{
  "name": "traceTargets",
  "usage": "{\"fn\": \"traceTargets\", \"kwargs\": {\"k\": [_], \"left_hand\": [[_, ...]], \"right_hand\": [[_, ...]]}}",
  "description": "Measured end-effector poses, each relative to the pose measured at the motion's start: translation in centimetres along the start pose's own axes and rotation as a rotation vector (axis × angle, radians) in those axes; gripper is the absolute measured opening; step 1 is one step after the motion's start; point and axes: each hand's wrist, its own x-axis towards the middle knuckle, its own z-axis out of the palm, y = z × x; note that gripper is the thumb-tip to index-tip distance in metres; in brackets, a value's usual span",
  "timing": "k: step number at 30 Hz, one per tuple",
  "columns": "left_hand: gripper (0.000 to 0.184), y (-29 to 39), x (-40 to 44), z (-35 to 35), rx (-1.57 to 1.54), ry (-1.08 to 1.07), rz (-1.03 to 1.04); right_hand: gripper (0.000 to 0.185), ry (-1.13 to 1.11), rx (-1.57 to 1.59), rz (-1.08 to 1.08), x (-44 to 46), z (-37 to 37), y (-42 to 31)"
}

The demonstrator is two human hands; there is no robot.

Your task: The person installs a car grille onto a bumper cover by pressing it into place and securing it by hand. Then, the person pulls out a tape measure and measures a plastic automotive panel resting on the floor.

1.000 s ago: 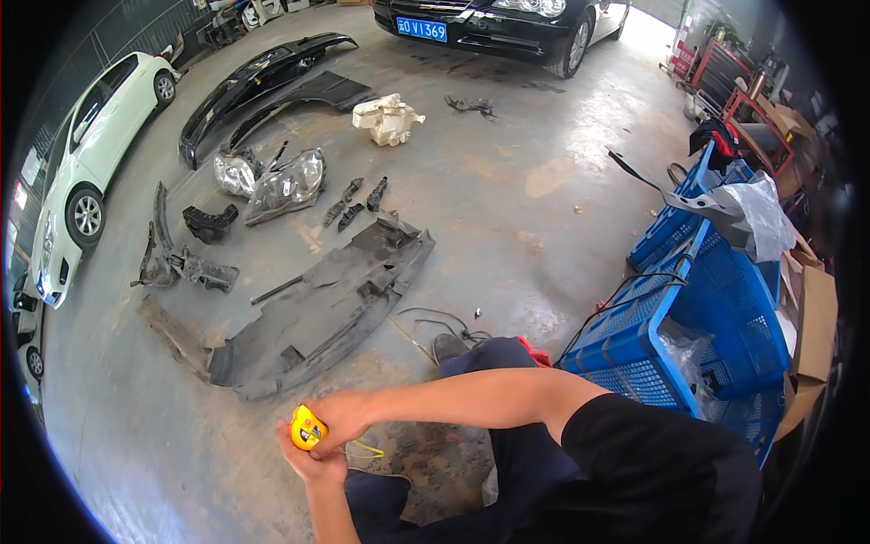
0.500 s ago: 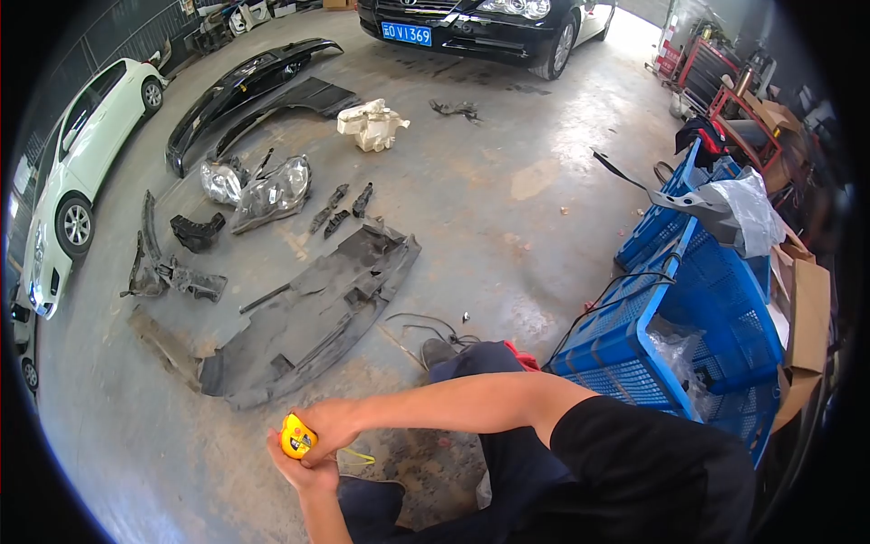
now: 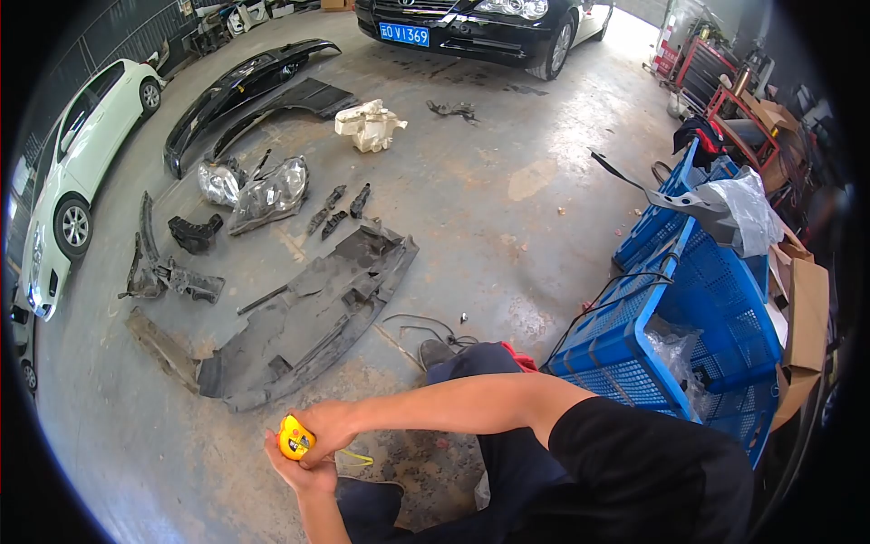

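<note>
Low in the head view, a yellow tape measure (image 3: 295,439) with a dark label sits between my two hands. My right hand (image 3: 332,430) is closed against its right side, the bare forearm reaching in from a black sleeve. From below, my left hand (image 3: 304,472) grips it too, its fingers partly hidden. A thin yellow strip (image 3: 359,460) shows just right of the hands. Beyond them a large dark grey plastic panel (image 3: 304,317) lies flat on the floor, apart from the hands.
Headlights (image 3: 272,195), a black bumper (image 3: 227,91), a whitish plastic tank (image 3: 370,126) and black brackets (image 3: 195,233) lie on the floor. Blue crates (image 3: 616,340) and cardboard (image 3: 807,308) stand right. A white car (image 3: 86,154) is left, a black car (image 3: 471,32) ahead.
The view has shifted slightly, so the floor parts and hands appear a little further left. Both hands keep their hold on the tape measure.
</note>
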Motion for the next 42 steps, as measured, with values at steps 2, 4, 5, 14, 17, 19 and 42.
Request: {"fn": "traceTargets", "kwargs": {"k": [2,4,5,14,17,19,42], "left_hand": [[0.055,0.0,0.0,0.0,-0.001,-0.002,0.003],[0.056,0.0,0.0,0.0,-0.004,-0.014,-0.004],[0.056,0.0,0.0,-0.1,-0.003,-0.013,-0.003],[0.056,0.0,-0.2,0.2,0.004,0.002,0.002],[0.056,0.0,-0.1,0.2,0.003,0.008,-0.001],[0.056,0.1,-0.1,0.1,0.012,-0.009,-0.003],[0.055,0.0,0.0,0.2,-0.005,-0.005,0.0]], "right_hand": [[0.1,0.013,-0.008,0.005,0.1,0.1,0.1],[0.096,0.0,0.0,0.013,-0.2,-0.2,-0.2],[0.096,-0.001,0.001,0.011,-0.1,-0.1,-0.1],[0.109,0.024,0.014,-0.024,0.3,0.3,0.4],[0.11,0.017,0.003,-0.02,0.5,0.4,0.6],[0.111,0.025,-0.004,-0.012,0.5,0.5,0.6],[0.12,-0.021,-0.01,0.022,-0.2,-0.5,-0.4]]}}
